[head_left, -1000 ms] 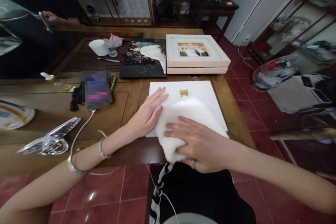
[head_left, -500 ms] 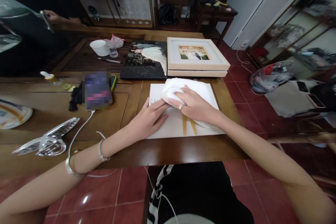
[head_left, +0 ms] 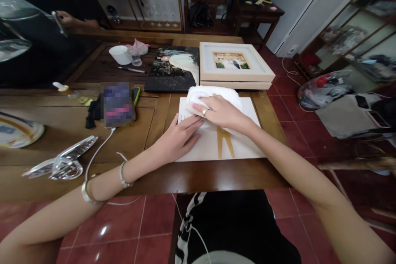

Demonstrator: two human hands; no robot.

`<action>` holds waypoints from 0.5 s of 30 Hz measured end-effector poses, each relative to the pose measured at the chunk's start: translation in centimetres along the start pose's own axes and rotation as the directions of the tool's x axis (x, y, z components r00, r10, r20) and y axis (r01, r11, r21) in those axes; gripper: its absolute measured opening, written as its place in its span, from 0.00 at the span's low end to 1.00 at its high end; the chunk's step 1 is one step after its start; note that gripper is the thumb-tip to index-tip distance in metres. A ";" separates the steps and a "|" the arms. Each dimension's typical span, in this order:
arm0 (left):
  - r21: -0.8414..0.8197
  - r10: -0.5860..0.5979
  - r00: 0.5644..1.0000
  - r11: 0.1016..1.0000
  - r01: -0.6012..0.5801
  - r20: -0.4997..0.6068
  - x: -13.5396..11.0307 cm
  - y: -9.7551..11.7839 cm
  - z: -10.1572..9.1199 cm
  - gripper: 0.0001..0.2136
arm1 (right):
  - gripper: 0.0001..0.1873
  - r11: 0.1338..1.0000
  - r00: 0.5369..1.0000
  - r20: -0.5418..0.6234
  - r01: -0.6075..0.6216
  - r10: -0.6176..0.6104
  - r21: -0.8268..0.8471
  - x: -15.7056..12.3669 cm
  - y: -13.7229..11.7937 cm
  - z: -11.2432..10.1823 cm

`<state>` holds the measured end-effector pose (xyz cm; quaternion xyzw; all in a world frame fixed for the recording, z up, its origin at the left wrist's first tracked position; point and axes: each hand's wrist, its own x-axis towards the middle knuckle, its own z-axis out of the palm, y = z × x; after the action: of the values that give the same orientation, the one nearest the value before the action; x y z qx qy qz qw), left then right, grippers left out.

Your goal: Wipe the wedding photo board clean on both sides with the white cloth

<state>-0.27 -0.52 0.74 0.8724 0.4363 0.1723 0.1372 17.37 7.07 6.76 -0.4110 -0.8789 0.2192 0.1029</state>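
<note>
My right hand (head_left: 221,110) grips a bunched white cloth (head_left: 229,94) and presses it on a white board (head_left: 204,148) at the table's front edge. Gold strips shaped like two legs and a few small dark characters show on the board; the rest of its picture is hidden under the cloth and hand. Flat on the board's left part lies my left hand (head_left: 177,140), fingers stretched out, its fingertips close to the cloth. Behind the board are a dark photo panel (head_left: 173,70) and a pale framed photo (head_left: 236,62), which rests on another frame.
Left on the wooden table are a phone (head_left: 136,95) beside a blurred-out item, a white cable (head_left: 95,150), a shiny silver object (head_left: 62,163), a dropper bottle (head_left: 68,90) and a white cup (head_left: 120,55). A co-worker's hand (head_left: 66,20) shows at the far left.
My right hand has slid the cloth a little left and away from me across the board. My left hand stays on the board; the whole view has shifted slightly.
</note>
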 end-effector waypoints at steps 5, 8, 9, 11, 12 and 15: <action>0.007 -0.022 0.999 1.000 0.022 0.023 -0.2 0.2 0.0 0.19 | 0.19 1.000 0.996 -0.086 -0.003 0.003 0.000 -3.1 2.9 -0.3; 0.009 -0.027 0.999 1.000 0.026 0.023 -0.1 0.3 -0.1 0.19 | 0.19 0.999 0.987 -0.157 0.034 -0.036 -0.015 -4.5 4.0 -0.3; 0.009 -0.029 0.999 1.000 0.028 0.022 -0.1 0.3 -0.1 0.19 | 0.19 0.999 0.983 -0.177 0.034 -0.037 -0.021 -4.9 4.3 -0.3; 0.009 -0.033 0.999 0.999 0.033 0.026 -0.1 0.3 -0.2 0.19 | 0.19 1.000 0.979 -0.203 0.012 -0.018 -0.029 -5.5 4.9 -0.4; 0.011 -0.035 0.999 0.999 0.034 0.030 -0.1 0.3 -0.2 0.19 | 0.19 0.999 0.977 -0.213 -0.010 0.003 -0.032 -5.8 5.3 -0.5; 0.018 -0.035 0.999 0.999 0.035 0.039 -0.1 0.3 -0.1 0.19 | 0.19 0.996 0.970 -0.233 -0.078 0.064 -0.053 -6.6 6.3 -0.8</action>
<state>-0.19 -0.78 0.96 0.8690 0.4502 0.1489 0.1413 26.21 5.80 4.51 -0.4677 -0.8521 0.1463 0.1839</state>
